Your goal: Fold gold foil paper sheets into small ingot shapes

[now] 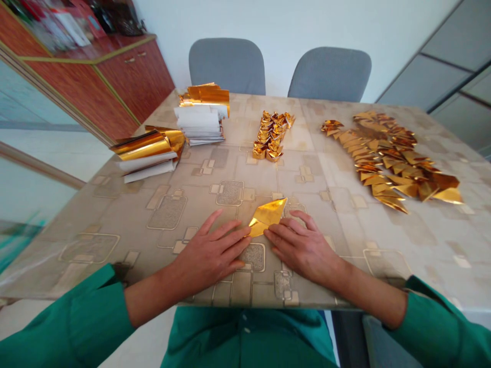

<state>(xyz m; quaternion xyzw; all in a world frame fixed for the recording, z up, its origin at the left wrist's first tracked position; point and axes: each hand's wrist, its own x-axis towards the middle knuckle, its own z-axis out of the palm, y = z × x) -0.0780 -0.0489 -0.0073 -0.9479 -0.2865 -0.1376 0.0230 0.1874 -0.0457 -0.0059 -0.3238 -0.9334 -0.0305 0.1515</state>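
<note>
A folded piece of gold foil paper [267, 215], shaped like a slanted diamond, lies on the table between my hands. My left hand [217, 248] rests with its fingers spread, and its fingertips touch the paper's lower left corner. On the other side, my right hand [303, 243] has its fingertips at the paper's lower right edge, with the fingers bent and slightly apart. Neither hand wraps round the paper, which stays flat against the tablecloth. The underside of the paper is hidden.
Gold and white paper sheets stand in a stack [199, 122], with a curled bundle [151, 153] nearer on the left. Folded gold pieces form rows [271, 135] at the back middle. A larger pile of folded gold pieces [383, 158] lies right. Two grey chairs [227, 66] stand behind the table [337, 230].
</note>
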